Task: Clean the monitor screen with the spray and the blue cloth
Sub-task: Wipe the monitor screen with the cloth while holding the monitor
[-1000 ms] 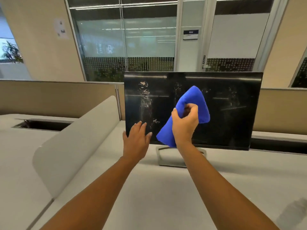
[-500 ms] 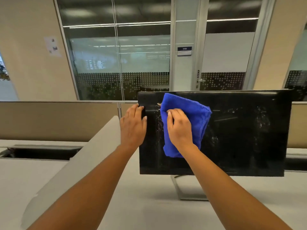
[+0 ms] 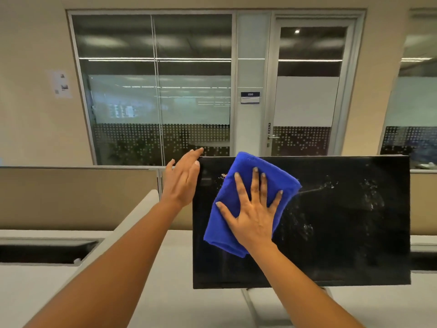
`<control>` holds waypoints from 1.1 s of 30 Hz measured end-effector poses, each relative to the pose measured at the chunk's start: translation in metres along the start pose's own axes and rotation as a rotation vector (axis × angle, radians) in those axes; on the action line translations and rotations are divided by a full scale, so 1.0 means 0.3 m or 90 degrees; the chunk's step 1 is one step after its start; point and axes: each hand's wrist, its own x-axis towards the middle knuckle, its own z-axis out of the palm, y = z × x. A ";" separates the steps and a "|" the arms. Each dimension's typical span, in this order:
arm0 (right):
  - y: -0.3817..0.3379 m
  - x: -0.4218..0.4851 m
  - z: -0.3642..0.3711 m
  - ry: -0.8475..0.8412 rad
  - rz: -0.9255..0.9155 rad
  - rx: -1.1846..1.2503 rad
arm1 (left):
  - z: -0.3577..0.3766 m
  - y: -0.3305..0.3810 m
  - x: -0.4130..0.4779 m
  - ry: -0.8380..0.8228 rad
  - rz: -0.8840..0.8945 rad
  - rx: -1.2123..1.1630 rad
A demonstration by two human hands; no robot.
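A grey desk [image 3: 165, 304] carries the monitor [image 3: 343, 245], which stands upright on a pale stand [image 3: 250, 304] just right of the scene's centre, its dark screen facing the camera. Droplets and streaks [image 3: 371, 195] are seen across the right part of the glass, with a few more specks [image 3: 222, 176] near the upper left, just left of the cloth.

The blue cloth [image 3: 222, 223] is laid folded against the upper left part of the screen, its top edge reaching the top bezel. It is pressed flat by the right hand [image 3: 253, 209], whose fingers are spread wide over it; nothing is pinched, the cloth being held only by palm pressure against the glass. The cloth shows above, to the left of and below the hand, with less of it to the right.

The left hand [image 3: 184, 181] is set open at the monitor's upper left corner, fingers straight and together, apparently bracing the panel; whether the edge is gripped cannot be told.

The wiping step appears to be in hand. It would be done well by keeping the brace firm so the panel is not tipped back, keeping pressure even and light, and carrying the cloth rightward in overlapping passes towards the wet patches, so that no streak is left between passes. The spray bottle is not in view.
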 end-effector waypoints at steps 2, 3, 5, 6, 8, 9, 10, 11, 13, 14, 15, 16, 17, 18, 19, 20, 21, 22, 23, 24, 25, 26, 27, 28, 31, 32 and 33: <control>-0.042 0.036 0.009 0.010 -0.006 0.005 | -0.007 -0.008 0.005 -0.029 0.003 -0.119; -0.066 0.055 0.011 0.015 -0.017 0.005 | -0.008 -0.010 0.005 -0.046 -0.003 -0.179; -0.119 0.089 0.015 0.021 -0.058 0.005 | -0.010 -0.011 0.002 -0.065 -0.026 -0.260; -0.145 0.103 0.017 0.021 -0.087 0.002 | -0.010 -0.014 0.003 -0.068 -0.036 -0.278; -0.182 0.117 0.029 0.017 -0.141 -0.014 | -0.007 -0.019 0.001 -0.063 -0.049 -0.307; -0.190 0.119 0.036 0.014 -0.158 -0.020 | -0.005 -0.020 0.000 -0.058 -0.054 -0.323; -0.190 0.118 0.041 0.014 -0.167 -0.025 | -0.003 -0.022 0.001 -0.052 -0.062 -0.337; -0.184 0.116 0.044 0.015 -0.172 -0.030 | -0.001 -0.026 0.003 -0.047 -0.071 -0.347; -0.160 0.113 0.041 0.018 -0.183 -0.042 | 0.002 -0.025 0.004 -0.037 -0.077 -0.348; -0.143 0.111 0.037 0.015 -0.189 -0.047 | 0.003 -0.022 0.004 -0.034 -0.073 -0.339; -0.125 0.110 0.030 0.011 -0.192 -0.055 | 0.003 -0.019 0.005 -0.032 -0.066 -0.326; -0.105 0.107 0.022 0.006 -0.189 -0.063 | 0.003 -0.017 0.006 -0.033 -0.057 -0.307; -0.084 0.104 0.013 0.003 -0.179 -0.068 | 0.003 -0.016 0.007 -0.035 -0.048 -0.283; -0.061 0.102 0.003 0.000 -0.164 -0.068 | 0.003 -0.016 0.007 -0.034 -0.041 -0.259; -0.035 0.100 -0.007 0.001 -0.144 -0.063 | 0.002 -0.016 0.008 -0.032 -0.035 -0.238; -0.009 0.099 -0.017 0.004 -0.120 -0.058 | 0.001 -0.016 0.007 -0.030 -0.030 -0.222; 0.017 0.098 -0.027 0.010 -0.093 -0.055 | 0.000 -0.015 0.006 -0.029 -0.025 -0.208; 0.039 0.097 -0.037 0.016 -0.064 -0.051 | -0.001 -0.013 0.003 -0.029 -0.020 -0.195; 0.056 0.093 -0.047 0.022 -0.040 -0.045 | -0.001 -0.010 0.000 -0.028 -0.017 -0.186; 0.066 0.092 -0.057 0.031 -0.025 -0.036 | -0.002 -0.007 -0.003 -0.026 -0.015 -0.182; 0.070 0.093 -0.067 0.042 -0.019 -0.026 | -0.003 -0.005 -0.005 -0.024 -0.015 -0.183; 0.069 0.099 -0.077 0.057 -0.015 -0.017 | -0.004 -0.004 -0.005 -0.022 -0.014 -0.186; 0.066 0.113 -0.089 0.077 -0.011 -0.011 | -0.004 -0.003 -0.006 -0.021 -0.014 -0.189; 0.061 0.132 -0.100 0.101 -0.006 -0.013 | -0.005 -0.003 -0.007 -0.020 -0.014 -0.188; 0.053 0.194 -0.122 0.159 -0.017 -0.081 | -0.007 -0.005 -0.010 -0.025 -0.022 -0.173; 0.055 0.207 -0.118 0.166 -0.030 -0.102 | -0.007 -0.006 -0.010 -0.026 -0.024 -0.169; 0.057 0.212 -0.110 0.162 -0.039 -0.112 | -0.007 -0.005 -0.009 -0.027 -0.026 -0.168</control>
